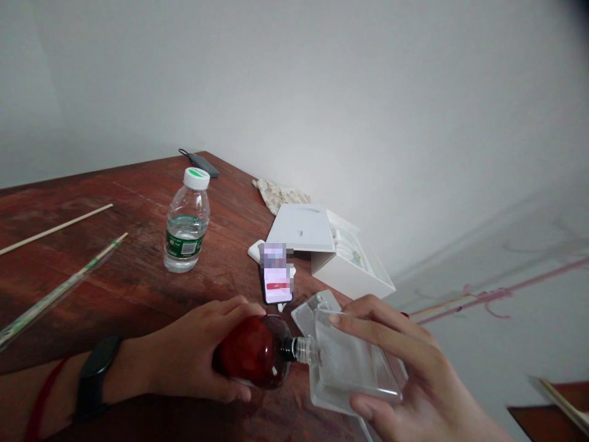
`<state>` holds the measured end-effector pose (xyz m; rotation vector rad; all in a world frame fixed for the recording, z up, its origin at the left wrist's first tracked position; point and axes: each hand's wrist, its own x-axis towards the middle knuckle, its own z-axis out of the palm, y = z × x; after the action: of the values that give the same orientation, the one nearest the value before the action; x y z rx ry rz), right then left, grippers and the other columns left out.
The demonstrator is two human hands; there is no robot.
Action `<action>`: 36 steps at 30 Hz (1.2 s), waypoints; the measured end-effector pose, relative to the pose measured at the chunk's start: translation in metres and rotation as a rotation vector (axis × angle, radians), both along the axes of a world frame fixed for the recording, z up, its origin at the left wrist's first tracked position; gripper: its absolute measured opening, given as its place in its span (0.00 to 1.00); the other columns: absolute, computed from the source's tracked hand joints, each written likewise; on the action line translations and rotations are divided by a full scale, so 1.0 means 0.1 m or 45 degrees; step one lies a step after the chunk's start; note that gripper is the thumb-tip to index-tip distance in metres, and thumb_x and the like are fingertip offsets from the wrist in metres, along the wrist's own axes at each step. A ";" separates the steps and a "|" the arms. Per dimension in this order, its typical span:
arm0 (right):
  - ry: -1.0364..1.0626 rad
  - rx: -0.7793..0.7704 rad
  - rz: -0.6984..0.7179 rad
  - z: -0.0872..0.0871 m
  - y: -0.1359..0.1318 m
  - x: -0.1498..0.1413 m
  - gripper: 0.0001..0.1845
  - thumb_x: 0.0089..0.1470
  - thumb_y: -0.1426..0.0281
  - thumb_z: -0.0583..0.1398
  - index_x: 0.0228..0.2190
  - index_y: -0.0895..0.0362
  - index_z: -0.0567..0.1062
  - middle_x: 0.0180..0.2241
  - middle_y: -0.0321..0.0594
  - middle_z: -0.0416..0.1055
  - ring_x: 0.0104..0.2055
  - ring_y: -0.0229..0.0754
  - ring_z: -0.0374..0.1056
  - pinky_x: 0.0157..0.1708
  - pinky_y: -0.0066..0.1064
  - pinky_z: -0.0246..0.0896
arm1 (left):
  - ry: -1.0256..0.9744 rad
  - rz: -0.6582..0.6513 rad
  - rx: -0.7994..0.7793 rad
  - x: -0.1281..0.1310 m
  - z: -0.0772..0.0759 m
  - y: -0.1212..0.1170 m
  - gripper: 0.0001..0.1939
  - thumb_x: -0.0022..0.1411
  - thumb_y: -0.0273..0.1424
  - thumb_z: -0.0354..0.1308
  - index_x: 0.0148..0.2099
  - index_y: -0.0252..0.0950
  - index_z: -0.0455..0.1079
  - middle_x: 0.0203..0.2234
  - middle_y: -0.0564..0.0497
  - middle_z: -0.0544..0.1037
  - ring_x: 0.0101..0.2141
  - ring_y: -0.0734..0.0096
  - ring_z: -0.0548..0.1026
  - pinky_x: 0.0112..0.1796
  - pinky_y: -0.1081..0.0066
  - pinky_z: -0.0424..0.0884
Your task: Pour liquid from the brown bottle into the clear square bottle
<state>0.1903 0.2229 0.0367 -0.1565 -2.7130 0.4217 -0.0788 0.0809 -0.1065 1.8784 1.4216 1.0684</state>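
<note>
My left hand (202, 353) is wrapped round a rounded red-brown bottle (251, 350), tipped on its side with its neck to the right. My right hand (409, 362) grips a clear flat rectangular bottle (350, 362) between thumb and fingers, its threaded neck pointing left. The two necks meet mouth to mouth, or nearly so; whether one sits inside the other I cannot tell. Just behind the bottles lies a phone (277, 285) with its screen lit. A clear plastic piece (301, 313) rests partly hidden behind the flat bottle.
On the wooden table (133, 294) a half-full water bottle (186, 224) stands upright. Wrapped chopsticks (64, 288) and a thin stick (55, 229) lie at left. Farther back are an open white box (354, 279) with its lid (299, 227), a cloth (278, 195) and a grey device (204, 164).
</note>
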 end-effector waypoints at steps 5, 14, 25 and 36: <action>-0.028 -0.001 0.042 0.06 -0.03 -0.05 0.29 0.66 0.49 0.65 0.61 0.50 0.76 0.46 0.44 0.75 0.42 0.45 0.77 0.37 0.34 0.75 | 0.036 -0.009 -0.015 -0.01 0.04 0.00 0.44 0.49 0.42 0.82 0.63 0.44 0.67 0.57 0.47 0.79 0.54 0.45 0.79 0.56 0.55 0.75; -0.073 0.045 0.039 0.15 -0.07 -0.09 0.27 0.65 0.51 0.67 0.58 0.52 0.78 0.44 0.44 0.76 0.40 0.45 0.78 0.36 0.33 0.77 | 0.101 0.000 0.011 -0.01 0.06 0.00 0.44 0.50 0.42 0.81 0.65 0.43 0.66 0.58 0.46 0.78 0.54 0.45 0.79 0.56 0.55 0.75; -0.076 0.095 0.054 0.18 -0.10 -0.09 0.28 0.63 0.53 0.69 0.59 0.54 0.78 0.45 0.46 0.77 0.41 0.46 0.79 0.36 0.35 0.78 | 0.100 -0.015 0.059 -0.01 0.05 0.01 0.44 0.49 0.42 0.80 0.65 0.43 0.66 0.55 0.47 0.79 0.52 0.45 0.80 0.55 0.56 0.76; -0.116 0.100 0.047 0.18 -0.09 -0.05 0.31 0.61 0.53 0.70 0.60 0.51 0.76 0.47 0.47 0.76 0.44 0.47 0.79 0.39 0.35 0.78 | 0.105 -0.030 0.045 -0.01 0.07 0.01 0.43 0.52 0.42 0.80 0.66 0.43 0.66 0.57 0.46 0.79 0.53 0.45 0.79 0.56 0.54 0.75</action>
<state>0.1853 0.2142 0.0545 -0.1063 -2.8210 0.3256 -0.0797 0.0816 -0.0993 1.9802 1.4307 1.0220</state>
